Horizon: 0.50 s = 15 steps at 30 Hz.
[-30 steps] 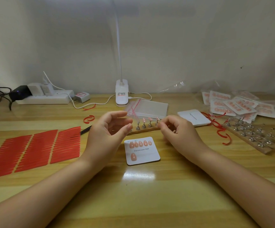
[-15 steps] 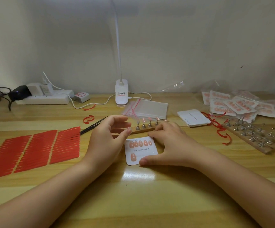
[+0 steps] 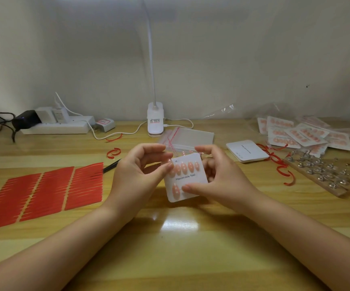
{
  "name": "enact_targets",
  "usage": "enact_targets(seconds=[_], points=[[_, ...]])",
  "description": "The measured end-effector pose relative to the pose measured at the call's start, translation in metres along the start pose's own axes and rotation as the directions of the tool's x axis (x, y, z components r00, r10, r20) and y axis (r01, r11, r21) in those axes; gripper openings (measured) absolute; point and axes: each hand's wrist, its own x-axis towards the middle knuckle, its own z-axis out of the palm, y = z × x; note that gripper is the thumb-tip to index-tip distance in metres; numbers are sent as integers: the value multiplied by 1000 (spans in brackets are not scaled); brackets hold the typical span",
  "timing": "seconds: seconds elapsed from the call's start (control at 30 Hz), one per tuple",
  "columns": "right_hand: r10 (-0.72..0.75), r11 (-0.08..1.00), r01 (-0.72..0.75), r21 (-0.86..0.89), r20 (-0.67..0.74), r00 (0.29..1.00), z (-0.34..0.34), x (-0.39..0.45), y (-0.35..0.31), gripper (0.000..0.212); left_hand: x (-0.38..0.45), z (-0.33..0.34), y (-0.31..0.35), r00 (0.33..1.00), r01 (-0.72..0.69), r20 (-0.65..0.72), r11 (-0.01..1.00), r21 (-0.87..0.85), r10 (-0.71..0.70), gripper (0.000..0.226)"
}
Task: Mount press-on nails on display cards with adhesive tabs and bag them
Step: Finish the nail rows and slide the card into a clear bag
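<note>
With six nails mounted on the display card [image 3: 187, 181], several spaces vacant and bagging outstanding, the right hand [image 3: 220, 179] pinches the card's right edge while the left hand [image 3: 140, 173] pinches its upper-left corner, the card now raised off the table [image 3: 170, 248] where it previously lay flat.

head: worn on head | faces forward-down | close over table [image 3: 180, 248] | back wall at top | single view
</note>
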Motion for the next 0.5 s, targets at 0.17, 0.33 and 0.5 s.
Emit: enact_targets(seconds=[0.17, 0.33, 0.5], points=[[157, 773, -243, 587, 194, 968, 0, -1, -14, 47, 1, 0, 4, 997, -42, -70, 998, -52, 38, 30], [184, 668, -347, 659, 305, 934, -1, -4, -22, 38, 0, 1, 10, 992, -110, -60, 993, -29, 108, 24], [167, 586, -270, 764, 212, 963, -9, -1, -28, 31, 2, -1, 19, 965, -223, -128, 974, 45, 227, 10]])
